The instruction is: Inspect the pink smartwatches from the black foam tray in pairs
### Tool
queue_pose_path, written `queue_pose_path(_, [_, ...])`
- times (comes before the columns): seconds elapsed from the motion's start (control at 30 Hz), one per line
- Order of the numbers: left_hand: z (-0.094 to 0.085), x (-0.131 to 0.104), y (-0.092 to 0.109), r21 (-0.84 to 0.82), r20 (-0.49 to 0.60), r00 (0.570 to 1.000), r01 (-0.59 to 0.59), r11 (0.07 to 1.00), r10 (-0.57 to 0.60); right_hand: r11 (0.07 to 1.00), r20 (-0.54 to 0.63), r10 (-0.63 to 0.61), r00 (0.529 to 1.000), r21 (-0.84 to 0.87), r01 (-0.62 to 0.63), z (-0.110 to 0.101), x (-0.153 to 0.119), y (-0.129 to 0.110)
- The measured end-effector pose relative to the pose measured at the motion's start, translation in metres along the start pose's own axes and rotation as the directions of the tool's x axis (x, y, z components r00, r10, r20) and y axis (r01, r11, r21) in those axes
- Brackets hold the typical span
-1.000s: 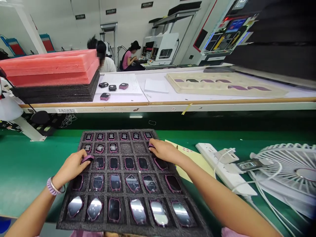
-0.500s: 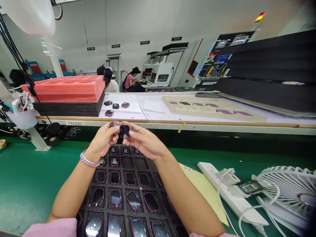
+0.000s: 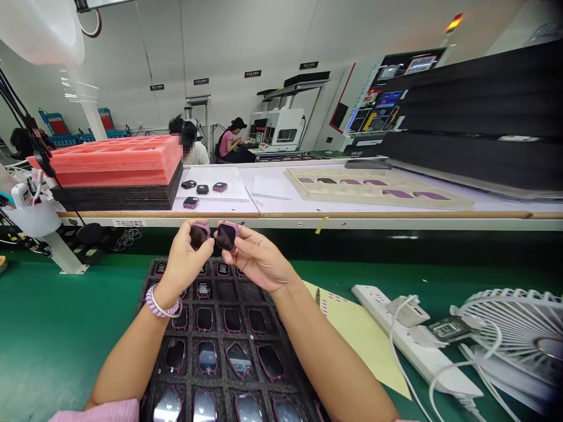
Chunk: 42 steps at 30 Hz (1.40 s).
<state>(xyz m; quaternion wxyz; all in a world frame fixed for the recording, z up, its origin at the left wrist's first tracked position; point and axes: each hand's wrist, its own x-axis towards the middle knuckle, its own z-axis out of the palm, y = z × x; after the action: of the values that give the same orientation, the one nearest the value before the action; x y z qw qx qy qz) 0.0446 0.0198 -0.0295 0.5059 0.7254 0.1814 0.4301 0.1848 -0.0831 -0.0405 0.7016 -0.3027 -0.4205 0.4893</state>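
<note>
Above the far edge of the foam tray, in front of the shelf, you have two purple-framed smartwatch bodies out in the air, one in each hand. The left watch body [image 3: 199,235] sits pinched in your left hand [image 3: 187,261], thumb and fingers closed on its rim; the right watch body [image 3: 226,236] is gripped by its edges between the thumb and fingertips of your right hand [image 3: 259,258]. They are side by side, just apart, both dark faces turned toward you.

Below them, the black foam tray [image 3: 219,320] holds the rest of the lot, partly hidden by your forearms. Judging from the screens, you look partway through: the far watch bodies in view [image 3: 203,289] show white text, while the nearer rows [image 3: 232,320] show dark or reflecting glass with no text to be made out. The two you hold have not been set in compartments yet.

Farther out, on the shelf [image 3: 281,215], four more watch bodies [image 3: 203,189] lie on and beside a printed sheet [image 3: 233,181], between the pink foam stack [image 3: 109,170] and a beige tray [image 3: 343,197]. To your right are a yellow paper [image 3: 356,334], a power strip [image 3: 440,357] and a white fan [image 3: 519,328].
</note>
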Motion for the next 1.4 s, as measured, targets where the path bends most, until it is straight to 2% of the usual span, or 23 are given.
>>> queue_pose_path(0.4, [0.002,-0.004,0.009,0.069,-0.046,0.998,-0.03,0.997,0.033,0.992,0.06,-0.015,0.998,0.129,0.007,0.001,0.003,0.009])
queue_pose_path(0.87, [-0.001,-0.006,0.009,0.123,-0.077,0.995,-0.058,0.991,0.068,0.991,0.028,-0.073,0.997,0.114,0.069,0.003,0.001,0.008])
queue_pose_path(1.07, [-0.001,-0.006,0.009,0.047,-0.074,0.996,-0.037,0.998,0.04,0.991,0.027,-0.081,0.996,0.109,0.078,0.004,0.0,0.008])
queue_pose_path(1.27, [-0.002,-0.005,0.01,0.103,-0.086,0.995,-0.033,0.994,0.042,0.993,0.023,-0.096,0.995,0.069,0.094,0.004,-0.001,0.008])
queue_pose_path(1.4, [-0.002,-0.004,0.011,0.015,-0.08,0.995,-0.052,0.999,0.053,0.992,0.023,-0.109,0.994,0.073,0.107,0.004,-0.001,0.008])
